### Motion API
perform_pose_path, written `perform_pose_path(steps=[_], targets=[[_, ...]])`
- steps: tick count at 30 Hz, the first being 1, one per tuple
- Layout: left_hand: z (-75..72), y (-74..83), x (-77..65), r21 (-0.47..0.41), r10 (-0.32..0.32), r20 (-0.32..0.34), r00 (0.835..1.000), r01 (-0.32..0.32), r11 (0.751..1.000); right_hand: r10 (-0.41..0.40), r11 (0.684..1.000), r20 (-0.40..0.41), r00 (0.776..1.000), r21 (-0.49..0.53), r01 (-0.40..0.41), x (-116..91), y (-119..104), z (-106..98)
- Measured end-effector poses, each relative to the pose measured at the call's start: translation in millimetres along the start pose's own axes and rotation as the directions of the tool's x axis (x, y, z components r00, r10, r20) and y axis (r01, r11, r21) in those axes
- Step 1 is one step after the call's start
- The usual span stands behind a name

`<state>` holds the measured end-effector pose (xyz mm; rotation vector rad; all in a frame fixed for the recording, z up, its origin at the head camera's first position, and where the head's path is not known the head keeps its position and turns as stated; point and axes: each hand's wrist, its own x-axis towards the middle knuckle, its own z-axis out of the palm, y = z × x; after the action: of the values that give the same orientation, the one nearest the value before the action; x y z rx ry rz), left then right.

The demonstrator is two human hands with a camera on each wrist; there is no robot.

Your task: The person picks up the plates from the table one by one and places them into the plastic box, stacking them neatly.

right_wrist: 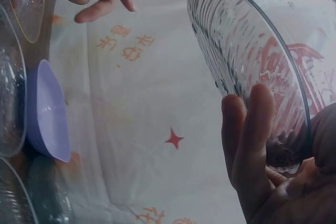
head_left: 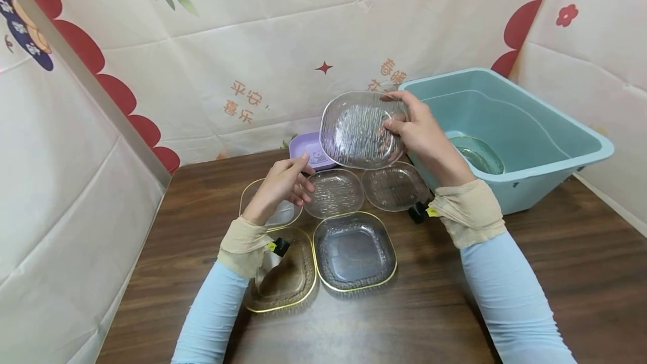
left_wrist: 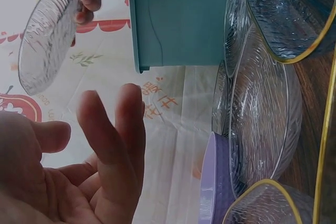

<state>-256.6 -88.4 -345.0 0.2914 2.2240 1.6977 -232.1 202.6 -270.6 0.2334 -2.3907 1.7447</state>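
Observation:
My right hand [head_left: 423, 131] holds a clear ribbed plate [head_left: 351, 128] by its right edge, raised above the table and tipped up. In the right wrist view its thumb and fingers pinch the rim of this plate. My left hand [head_left: 281, 185] is in the air with relaxed, parted fingers and nothing in them, left of the raised plate. Below lie two clear plates, one in the middle [head_left: 335, 192] and one to the right [head_left: 394, 187]. A purple dish [head_left: 303, 142] stands behind them, partly covered by the raised plate.
Three gold-rimmed clear dishes sit in front and left: front middle [head_left: 355, 251], front left [head_left: 303, 291], and one [head_left: 247, 192] behind the left hand. A teal tub [head_left: 551, 170] stands at the right with a greenish dish [head_left: 480, 153] inside. A printed cloth [head_left: 202, 89] hangs behind the wooden table [head_left: 419, 308].

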Motion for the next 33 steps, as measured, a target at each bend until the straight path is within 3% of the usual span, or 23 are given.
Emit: perform_pose_path(steps=[10, 17, 26, 33], targets=[[-2.4, 0.9, -3.3, 0.020, 0.002, -0.002, 1.000, -0.002, 1.000, -0.029, 0.999, -0.031, 0.999, 0.046, 0.030, -0.9, -28.9, -26.1], [-0.5, 1.2, -2.2, 0.015, 0.008, -0.005, 1.000, -0.008, 1.000, -0.049, 0.987, -0.048, 0.998, 0.150, 0.056, -3.2, -42.8, -53.4], [-1.0, 0.8, 0.6, 0.003, -0.005, -0.004, 1.000, 0.005, 1.000, -0.081, 0.997, -0.085, 0.993, -0.010, 0.081, 9.2, -53.7, -82.3], [-1.4, -1.3, 0.7, 0.005, -0.008, 0.000, 1.000, 0.008, 1.000, -0.010, 0.997, -0.135, 0.991, -0.073, 0.000, 27.5, -52.3, -109.0]])
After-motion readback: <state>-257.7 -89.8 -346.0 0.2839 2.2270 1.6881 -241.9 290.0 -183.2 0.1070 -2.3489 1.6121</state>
